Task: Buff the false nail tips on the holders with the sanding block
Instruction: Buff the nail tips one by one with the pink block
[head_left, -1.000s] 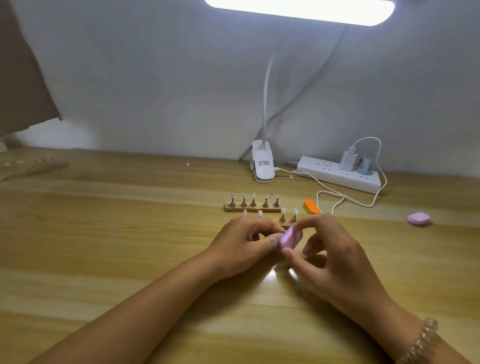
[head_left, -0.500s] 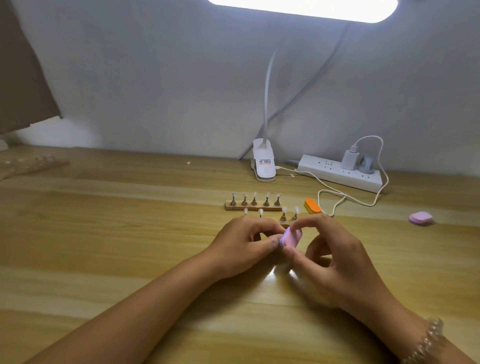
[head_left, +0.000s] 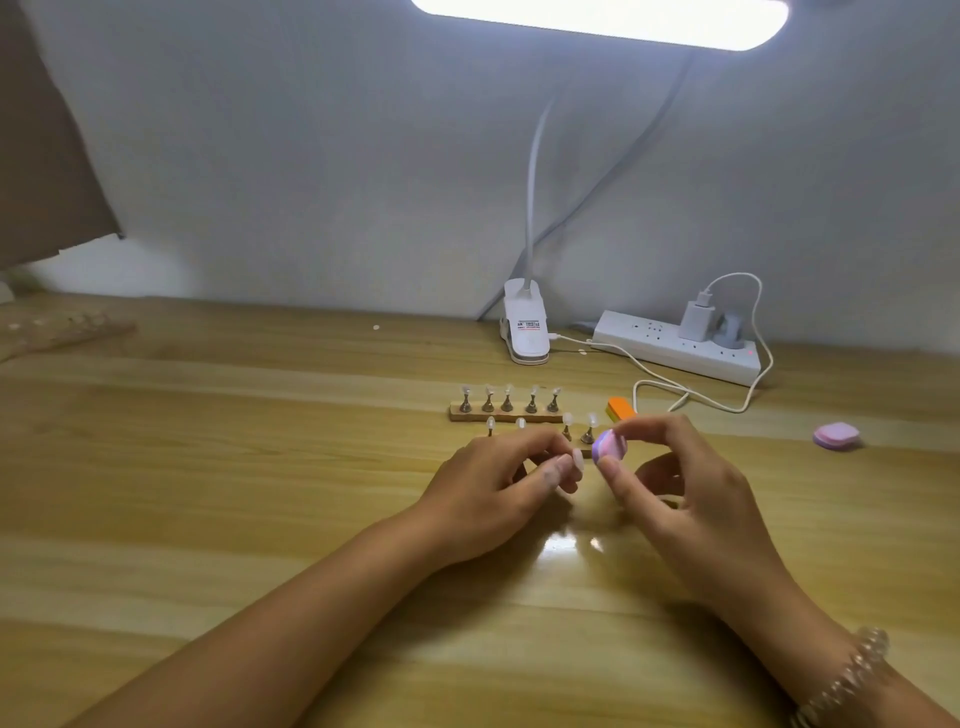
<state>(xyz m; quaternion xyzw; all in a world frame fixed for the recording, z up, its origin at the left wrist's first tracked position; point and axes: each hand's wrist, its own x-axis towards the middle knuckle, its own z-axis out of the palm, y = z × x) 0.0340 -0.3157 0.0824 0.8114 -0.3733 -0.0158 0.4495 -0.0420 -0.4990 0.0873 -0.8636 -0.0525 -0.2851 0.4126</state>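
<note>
Change: sanding block (head_left: 611, 445) has come off the nail tip (head_left: 577, 460); a narrow gap now parts them.
Right hand (head_left: 696, 499): thumb and forefinger pinch the sanding block, other fingers loosely curled.
Left hand (head_left: 493, 483): fingertips pinch the nail tip just above the desk (head_left: 208, 467).
Holders: five tipped holders stand on the far wooden strip (head_left: 501, 414), beyond both hands.
</note>
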